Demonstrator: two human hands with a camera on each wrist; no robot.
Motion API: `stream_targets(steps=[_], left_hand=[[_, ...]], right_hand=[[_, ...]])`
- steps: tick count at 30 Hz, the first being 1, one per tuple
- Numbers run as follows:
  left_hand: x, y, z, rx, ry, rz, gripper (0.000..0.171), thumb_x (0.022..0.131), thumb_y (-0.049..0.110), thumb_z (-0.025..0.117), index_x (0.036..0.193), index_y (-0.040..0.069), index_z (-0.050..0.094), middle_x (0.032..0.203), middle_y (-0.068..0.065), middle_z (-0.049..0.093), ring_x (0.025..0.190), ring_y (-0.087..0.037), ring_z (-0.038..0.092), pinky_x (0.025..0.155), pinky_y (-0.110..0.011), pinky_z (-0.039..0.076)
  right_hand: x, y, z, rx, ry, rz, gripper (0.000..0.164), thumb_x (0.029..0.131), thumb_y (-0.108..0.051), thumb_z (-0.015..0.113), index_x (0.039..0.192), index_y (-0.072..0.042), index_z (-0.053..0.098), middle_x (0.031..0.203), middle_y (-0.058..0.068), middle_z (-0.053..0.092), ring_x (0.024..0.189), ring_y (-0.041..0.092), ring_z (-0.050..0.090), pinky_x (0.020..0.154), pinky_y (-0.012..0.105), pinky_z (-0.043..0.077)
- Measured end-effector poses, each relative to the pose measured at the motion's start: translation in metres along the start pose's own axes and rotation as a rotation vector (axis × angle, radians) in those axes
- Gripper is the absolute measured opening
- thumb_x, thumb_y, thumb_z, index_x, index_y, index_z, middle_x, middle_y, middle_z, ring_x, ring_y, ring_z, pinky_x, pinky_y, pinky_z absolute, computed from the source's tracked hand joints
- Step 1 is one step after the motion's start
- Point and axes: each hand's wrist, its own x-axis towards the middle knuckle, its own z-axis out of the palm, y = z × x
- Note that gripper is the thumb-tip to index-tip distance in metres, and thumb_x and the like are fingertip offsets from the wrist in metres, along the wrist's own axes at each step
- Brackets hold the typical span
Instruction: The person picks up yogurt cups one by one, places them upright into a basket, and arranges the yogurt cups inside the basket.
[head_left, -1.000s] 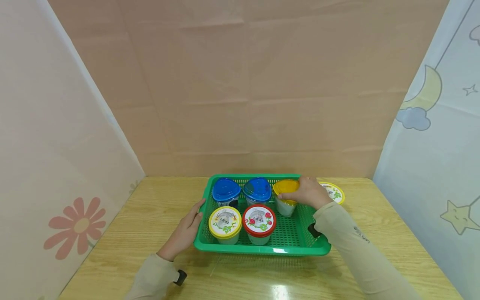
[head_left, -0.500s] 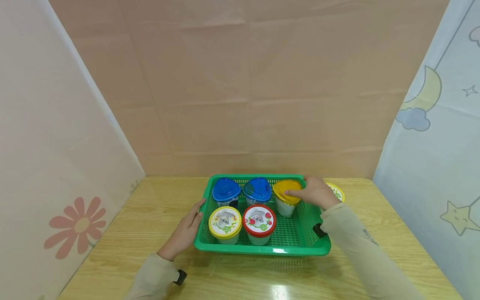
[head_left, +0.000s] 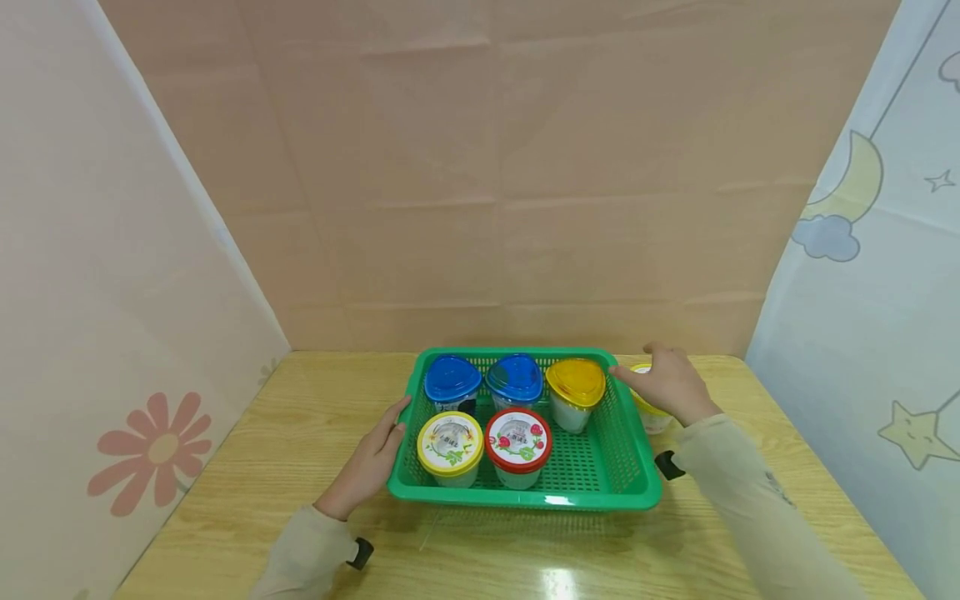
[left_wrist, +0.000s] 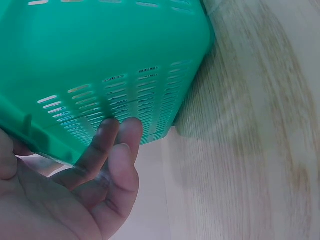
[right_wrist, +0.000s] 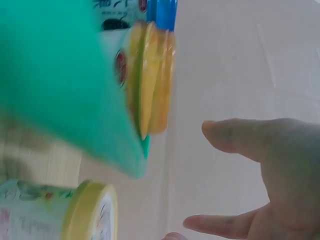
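Note:
A green basket (head_left: 525,500) holds two cups with blue lids, a blue-lidded cup (head_left: 453,379) and another blue-lidded cup (head_left: 514,379), along its back. Beside them stands a cup with an orange-yellow lid (head_left: 576,383). In front are a yellow-rimmed cup (head_left: 451,446) and a red-rimmed cup (head_left: 518,442). My left hand (head_left: 371,467) rests at the basket's left rim, its fingertips against the slotted outer wall in the left wrist view. Past the right rim, my right hand (head_left: 672,385) is spread and holds nothing. It partly covers another yellow-rimmed cup (head_left: 656,418) on the table.
The wooden table (head_left: 300,425) carries the basket. A brown backdrop (head_left: 480,208) rises behind, with a flower-printed panel (head_left: 161,450) on the left and a moon-and-star panel (head_left: 885,333) on the right.
My right hand has let go of the orange-yellow-lidded cup and moved right, out over the basket's right rim toward the yellow-rimmed cup outside. The left hand has stayed in place.

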Motion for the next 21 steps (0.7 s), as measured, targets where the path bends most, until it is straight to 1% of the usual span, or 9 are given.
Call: stream_targets(steps=[3,6,9,11,16,19,21], left_hand=[[0.000,-0.001,0.000,0.001,0.000,0.000,0.048,0.111,0.022,0.033,0.159,0.017,0.028,0.103,-0.011,0.062,0.083,-0.016,0.064,0.079,-0.035,0.052],[0.001,-0.002,0.000,-0.005,-0.004,0.004,0.048,0.112,0.022,0.033,0.159,0.017,0.028,0.103,-0.011,0.062,0.083,-0.016,0.064,0.078,-0.034,0.052],[0.001,-0.002,0.000,-0.017,-0.010,0.009,0.048,0.111,0.022,0.033,0.159,0.018,0.027,0.102,-0.011,0.062,0.083,-0.016,0.065,0.077,-0.034,0.052],[0.001,-0.002,0.000,-0.018,-0.010,0.011,0.048,0.111,0.022,0.034,0.159,0.019,0.027,0.102,-0.011,0.062,0.083,-0.016,0.065,0.077,-0.034,0.052],[0.000,-0.002,0.001,0.000,-0.001,0.012,0.048,0.112,0.021,0.033,0.159,0.018,0.028,0.103,-0.011,0.062,0.084,-0.016,0.064,0.079,-0.035,0.052],[0.000,-0.002,0.001,0.004,0.003,0.009,0.047,0.112,0.021,0.033,0.159,0.018,0.028,0.103,-0.011,0.063,0.084,-0.016,0.065,0.079,-0.035,0.052],[0.000,-0.002,0.001,0.005,0.003,0.007,0.047,0.112,0.021,0.033,0.159,0.018,0.028,0.103,-0.011,0.063,0.084,-0.016,0.065,0.079,-0.034,0.052]], right_hand=[[-0.001,0.010,0.001,-0.015,0.054,0.016,0.091,0.095,-0.058,0.056,0.147,0.013,0.033,0.139,0.047,0.031,0.117,0.062,0.039,0.089,0.069,0.041],[-0.002,0.019,0.005,-0.020,0.130,0.020,0.087,0.094,-0.053,0.058,0.146,0.013,0.034,0.135,0.047,0.032,0.113,0.063,0.036,0.083,0.067,0.041],[-0.003,0.029,0.008,-0.012,0.176,0.019,0.088,0.093,-0.053,0.060,0.145,0.012,0.034,0.134,0.047,0.031,0.112,0.064,0.033,0.079,0.066,0.040],[-0.003,0.036,0.011,-0.019,0.190,0.020,0.091,0.092,-0.057,0.060,0.145,0.013,0.035,0.134,0.048,0.032,0.112,0.064,0.033,0.079,0.066,0.040],[-0.003,0.052,0.020,-0.055,0.178,0.052,0.107,0.087,-0.069,0.060,0.144,0.016,0.033,0.131,0.048,0.035,0.108,0.063,0.036,0.078,0.066,0.040],[-0.004,0.059,0.023,-0.060,0.144,0.084,0.114,0.084,-0.074,0.059,0.144,0.018,0.031,0.127,0.047,0.036,0.103,0.060,0.038,0.074,0.064,0.041],[-0.004,0.061,0.025,-0.060,0.124,0.101,0.115,0.082,-0.075,0.060,0.143,0.018,0.030,0.125,0.047,0.037,0.101,0.059,0.040,0.073,0.062,0.042]])
